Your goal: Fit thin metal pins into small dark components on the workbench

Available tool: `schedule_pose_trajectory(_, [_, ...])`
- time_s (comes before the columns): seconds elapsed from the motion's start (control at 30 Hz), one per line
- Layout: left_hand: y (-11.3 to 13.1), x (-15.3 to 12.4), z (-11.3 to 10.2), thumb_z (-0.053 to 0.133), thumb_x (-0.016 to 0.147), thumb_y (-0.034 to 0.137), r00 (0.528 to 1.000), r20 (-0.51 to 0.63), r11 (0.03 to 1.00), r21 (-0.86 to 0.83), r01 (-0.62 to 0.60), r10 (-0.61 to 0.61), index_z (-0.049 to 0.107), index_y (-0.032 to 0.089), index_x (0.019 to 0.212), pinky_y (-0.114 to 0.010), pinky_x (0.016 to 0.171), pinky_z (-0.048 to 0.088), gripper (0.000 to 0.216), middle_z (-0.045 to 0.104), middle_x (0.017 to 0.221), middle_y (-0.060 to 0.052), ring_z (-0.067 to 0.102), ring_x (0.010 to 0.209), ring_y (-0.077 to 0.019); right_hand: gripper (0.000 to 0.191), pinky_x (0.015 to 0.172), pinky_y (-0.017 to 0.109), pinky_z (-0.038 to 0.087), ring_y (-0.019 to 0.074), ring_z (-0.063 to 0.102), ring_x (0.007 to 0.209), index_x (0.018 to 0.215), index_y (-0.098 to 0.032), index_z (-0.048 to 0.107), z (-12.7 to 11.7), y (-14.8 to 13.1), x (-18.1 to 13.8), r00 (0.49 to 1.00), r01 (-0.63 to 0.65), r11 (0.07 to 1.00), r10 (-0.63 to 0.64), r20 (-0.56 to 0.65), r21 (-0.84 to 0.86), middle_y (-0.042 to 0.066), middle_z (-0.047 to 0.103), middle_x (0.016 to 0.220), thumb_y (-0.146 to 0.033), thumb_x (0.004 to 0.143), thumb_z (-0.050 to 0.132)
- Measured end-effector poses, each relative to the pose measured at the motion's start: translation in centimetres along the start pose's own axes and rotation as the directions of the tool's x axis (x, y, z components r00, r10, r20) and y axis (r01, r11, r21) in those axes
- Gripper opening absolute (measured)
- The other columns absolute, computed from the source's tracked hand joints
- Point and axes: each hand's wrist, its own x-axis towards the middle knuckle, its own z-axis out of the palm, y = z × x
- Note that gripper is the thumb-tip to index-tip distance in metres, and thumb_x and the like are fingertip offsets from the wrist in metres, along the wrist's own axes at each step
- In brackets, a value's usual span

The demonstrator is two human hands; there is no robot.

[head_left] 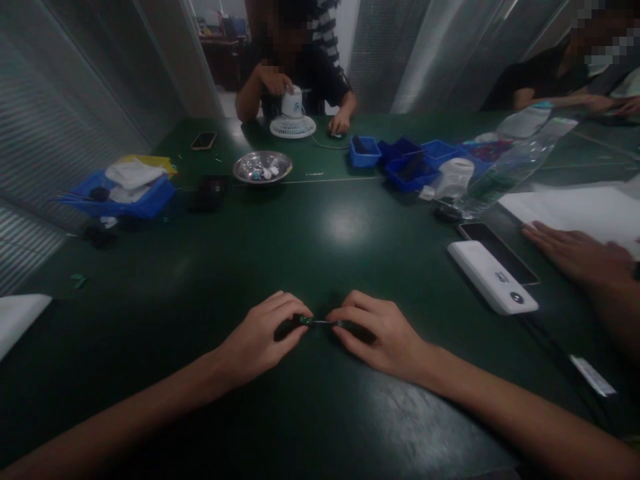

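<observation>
My left hand (270, 331) pinches a small green circuit board (305, 321) between thumb and fingers, low over the green table (200, 373). Facing it, my right hand (380, 330) is closed in a pinch at the end of a thin, shiny rod (321, 322). The rod spans the gap between the two hands and its left end meets the board or lies right beside it. Fingers cover the rod's right end, so I cannot tell whether it is a tool or a wire.
To the right lie a white power bank (493, 277), a dark phone (497, 252) and a nearby person's hand (580, 257). Farther back are a metal bowl (263, 179), blue bins (365, 160), a plastic bottle (520, 163) and a blue basket (145, 203). Opposite, a person handles a white fan (293, 125).
</observation>
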Motion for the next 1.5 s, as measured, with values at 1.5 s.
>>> schedule_pose_trajectory(1.5, [0.6, -0.1, 0.3, 0.066, 0.098, 0.023, 1.000, 0.005, 0.998, 0.049, -0.027, 0.027, 0.067, 0.021, 0.117, -0.037, 0.096, 0.048, 0.019, 0.064, 0.122, -0.008, 0.056, 0.113, -0.0227, 0.025, 0.071, 0.026, 0.051, 0.0135, 0.064, 0.084, 0.126, -0.023, 0.066, 1.0, -1.0, 0.4, 0.999, 0.034, 0.998, -0.033, -0.021, 0.047, 0.005, 0.063, 0.103, -0.031, 0.105, 0.054])
